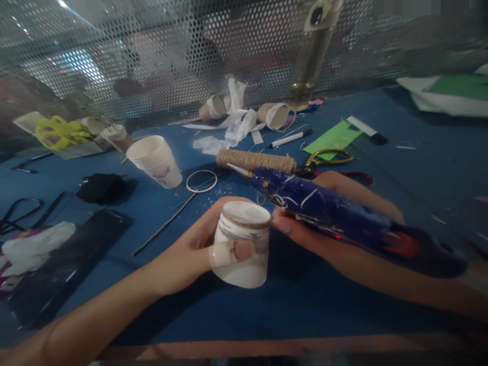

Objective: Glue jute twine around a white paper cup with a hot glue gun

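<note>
Clock face: twelve points away from the person, toward the mesh screen [171,66].
Left fingers: closed round an inverted paper cup [244,269], a taped thumb lying across its near side; I can't see the fingertips behind it.
Right fingers: wrapped about a blue glue gun [320,203], their tips showing beneath it, just beside the cup's base; I can't tell whether they also pinch the cord.
Cup from hands: at three o'clock from the left hand [194,249], at nine from the right fingertips [284,223]; the left is nearer, touching it.
Cup's long axis: near vertical, leaning slightly, narrow base up, with cord [247,223] round that edge.
Glue gun's long axis: nozzle toward ten o'clock, rear toward four; the metal tip [238,170] is beyond the cup, apart from it.
Twelve o'clock of cup: twine spool [251,160], lying crosswise.
Eleven o'clock: thin hoop [202,191]; stacked paper cups [152,157] lie farther off, toward ten.
One o'clock: capped marker [292,139] and green sheet [331,137].
Nine o'clock: flat dark case [68,267] on the blue table [213,320].
Writing: purplish print on the stacked cups and pale marks on the glue gun, neither readable; I can make out no brand.
</note>
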Action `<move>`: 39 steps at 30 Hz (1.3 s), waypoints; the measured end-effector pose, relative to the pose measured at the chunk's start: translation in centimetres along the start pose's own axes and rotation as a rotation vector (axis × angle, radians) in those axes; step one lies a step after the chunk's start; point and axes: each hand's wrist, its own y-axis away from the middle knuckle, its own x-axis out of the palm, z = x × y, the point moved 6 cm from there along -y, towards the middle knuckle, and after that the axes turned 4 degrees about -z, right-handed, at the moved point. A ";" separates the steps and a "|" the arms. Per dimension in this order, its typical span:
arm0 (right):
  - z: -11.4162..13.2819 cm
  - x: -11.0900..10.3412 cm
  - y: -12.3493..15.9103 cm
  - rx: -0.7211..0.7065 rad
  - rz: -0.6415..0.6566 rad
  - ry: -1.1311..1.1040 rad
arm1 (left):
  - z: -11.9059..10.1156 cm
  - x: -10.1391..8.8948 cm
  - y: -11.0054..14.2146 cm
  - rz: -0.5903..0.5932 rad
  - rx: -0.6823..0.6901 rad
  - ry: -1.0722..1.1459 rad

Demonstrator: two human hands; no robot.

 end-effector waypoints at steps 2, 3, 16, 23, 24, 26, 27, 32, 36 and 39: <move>0.1 0.1 -0.1 -0.007 0.004 -0.033 | -0.1 0.1 -0.1 -0.010 -0.008 -0.020; 0.2 0.1 -0.2 -0.011 0.003 -0.043 | -0.1 0.1 -0.1 -0.021 -0.008 -0.032; 0.6 0.9 -0.9 -0.103 0.099 -0.081 | -0.2 -0.4 -0.2 -0.083 0.002 -0.086; 0.6 0.8 -0.9 -0.071 0.115 -0.100 | -0.3 -0.3 0.0 -0.106 0.021 -0.095; 0.6 0.9 -0.9 -0.060 0.128 -0.106 | -0.3 -0.4 0.0 -0.100 0.036 -0.092; 0.6 1.0 -1.1 -0.030 0.161 -0.138 | -0.2 -0.4 0.1 -0.079 0.056 -0.082; 0.7 1.0 -1.1 -0.019 0.167 -0.160 | -0.2 -0.5 0.1 -0.074 0.062 -0.079; 0.4 1.2 -0.7 -0.012 0.150 -0.173 | -0.4 -0.7 0.0 -0.079 0.094 -0.147; 0.2 1.1 -0.4 -0.052 0.128 -0.209 | -0.4 -0.4 -0.2 -0.099 0.092 -0.216; 0.1 1.2 -0.6 -0.027 0.154 -0.250 | -0.5 -0.5 -0.1 -0.130 0.092 -0.218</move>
